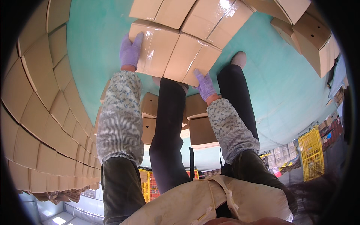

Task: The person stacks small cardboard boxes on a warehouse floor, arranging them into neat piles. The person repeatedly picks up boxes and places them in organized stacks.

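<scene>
Two taped cardboard boxes sit side by side in front of my shins, a left box point(164, 46) and a right box point(184, 56). My left hand point(130, 52), in a purple glove, grips the outer left side of the left box, thumb over its top edge. At the near right corner of the right box, my gloved right hand point(205, 84) has its thumb on top; its other fingers are mostly hidden under the edge. Two more taped boxes, a far left box point(166, 11) and a far right box point(218, 19), touch the far sides of this pair.
A tall wall of stacked cardboard boxes point(42, 109) curves along the left. More boxes point(309, 33) stand at the upper right, and others point(202, 129) lie behind my legs. Green floor point(281, 84) stretches right towards a yellow wire cage point(310, 153).
</scene>
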Demonstrator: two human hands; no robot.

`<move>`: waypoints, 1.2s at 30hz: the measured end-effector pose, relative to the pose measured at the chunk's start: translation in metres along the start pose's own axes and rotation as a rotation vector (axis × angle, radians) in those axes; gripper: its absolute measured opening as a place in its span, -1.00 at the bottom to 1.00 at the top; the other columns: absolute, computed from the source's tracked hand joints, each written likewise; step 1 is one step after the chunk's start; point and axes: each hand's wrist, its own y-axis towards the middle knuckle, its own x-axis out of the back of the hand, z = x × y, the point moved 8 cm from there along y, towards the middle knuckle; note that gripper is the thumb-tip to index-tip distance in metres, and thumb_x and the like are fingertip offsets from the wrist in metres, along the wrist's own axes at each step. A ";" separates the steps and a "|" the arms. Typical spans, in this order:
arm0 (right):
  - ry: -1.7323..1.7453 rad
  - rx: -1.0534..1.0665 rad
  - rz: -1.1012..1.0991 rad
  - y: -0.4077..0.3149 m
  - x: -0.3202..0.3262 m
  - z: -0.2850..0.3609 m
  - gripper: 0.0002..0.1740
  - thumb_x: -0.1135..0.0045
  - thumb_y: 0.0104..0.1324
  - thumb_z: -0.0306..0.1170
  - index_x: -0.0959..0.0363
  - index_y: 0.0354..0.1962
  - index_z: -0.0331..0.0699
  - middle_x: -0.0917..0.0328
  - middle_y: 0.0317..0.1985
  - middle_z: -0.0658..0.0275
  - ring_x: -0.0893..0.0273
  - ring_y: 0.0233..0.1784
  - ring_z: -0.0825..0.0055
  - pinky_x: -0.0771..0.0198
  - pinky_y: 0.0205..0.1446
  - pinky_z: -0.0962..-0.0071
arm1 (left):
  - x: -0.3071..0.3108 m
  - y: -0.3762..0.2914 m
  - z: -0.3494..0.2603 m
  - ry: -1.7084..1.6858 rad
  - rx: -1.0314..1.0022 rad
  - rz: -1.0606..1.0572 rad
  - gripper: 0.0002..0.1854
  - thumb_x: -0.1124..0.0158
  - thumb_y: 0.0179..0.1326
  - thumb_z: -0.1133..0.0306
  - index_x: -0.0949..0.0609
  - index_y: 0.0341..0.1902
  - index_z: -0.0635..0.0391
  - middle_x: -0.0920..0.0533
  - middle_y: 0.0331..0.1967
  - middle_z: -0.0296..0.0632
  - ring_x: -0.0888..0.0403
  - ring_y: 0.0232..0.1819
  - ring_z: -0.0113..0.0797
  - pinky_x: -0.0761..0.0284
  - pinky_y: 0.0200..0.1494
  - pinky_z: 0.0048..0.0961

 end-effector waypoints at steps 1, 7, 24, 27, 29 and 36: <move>-0.004 0.003 -0.011 0.000 -0.001 -0.001 -0.28 -0.29 0.18 -0.03 -0.15 0.21 0.03 -0.42 0.06 0.40 -0.48 0.01 0.46 -0.42 -0.20 0.25 | 0.000 0.003 -0.001 0.019 -0.024 0.001 -0.53 -0.33 0.16 0.10 -0.57 0.00 0.23 -0.66 -0.20 -0.08 -0.61 -0.20 -0.31 -0.50 -0.09 -0.40; 0.026 -0.048 -0.001 0.003 -0.002 -0.013 -0.34 -0.24 0.21 -0.01 -0.20 0.19 0.03 -0.41 0.08 0.36 -0.45 0.08 0.40 -0.42 -0.09 0.18 | 0.000 0.020 0.005 0.120 -0.074 0.014 -0.45 -0.30 0.15 -0.01 -0.57 0.01 0.22 -0.65 -0.16 0.05 -0.63 -0.14 -0.08 -0.49 -0.04 -0.28; -0.558 -0.055 0.305 -0.083 0.001 0.060 -0.22 -0.24 0.23 -0.24 -0.08 0.31 -0.24 -0.45 -0.03 0.25 -0.49 -0.07 0.39 -0.44 -0.15 0.31 | 0.049 -0.359 0.137 0.546 0.376 -0.195 -0.50 -0.21 0.17 0.11 -0.50 0.13 0.12 -0.49 0.13 0.01 -0.40 0.19 0.01 -0.27 0.25 -0.15; -0.680 -0.046 0.325 -0.109 0.009 0.069 -0.27 -0.20 0.27 -0.25 -0.11 0.31 -0.27 -0.43 0.01 0.25 -0.50 -0.02 0.35 -0.45 -0.14 0.35 | 0.021 -0.411 0.151 0.605 0.436 -0.076 -0.48 -0.22 0.14 0.12 -0.49 0.15 0.08 -0.47 0.18 -0.05 -0.35 0.25 -0.04 -0.20 0.29 -0.09; -0.751 -0.046 0.339 -0.120 0.017 0.068 -0.29 -0.19 0.29 -0.26 -0.12 0.31 -0.28 -0.43 0.04 0.25 -0.51 0.00 0.33 -0.45 -0.13 0.36 | 0.012 -0.423 0.167 0.635 0.523 -0.073 -0.40 -0.25 0.12 0.10 -0.43 0.22 0.07 -0.39 0.27 -0.05 -0.27 0.32 -0.05 -0.12 0.35 -0.07; -0.835 -0.110 0.313 -0.129 0.046 0.034 -0.33 -0.18 0.30 -0.22 -0.18 0.28 -0.27 -0.46 0.00 0.30 -0.50 -0.02 0.43 -0.40 -0.14 0.46 | 0.020 -0.442 0.225 0.582 0.545 -0.102 -0.31 -0.29 0.07 0.10 -0.36 0.28 0.07 -0.30 0.34 0.01 -0.17 0.39 0.02 -0.04 0.41 -0.07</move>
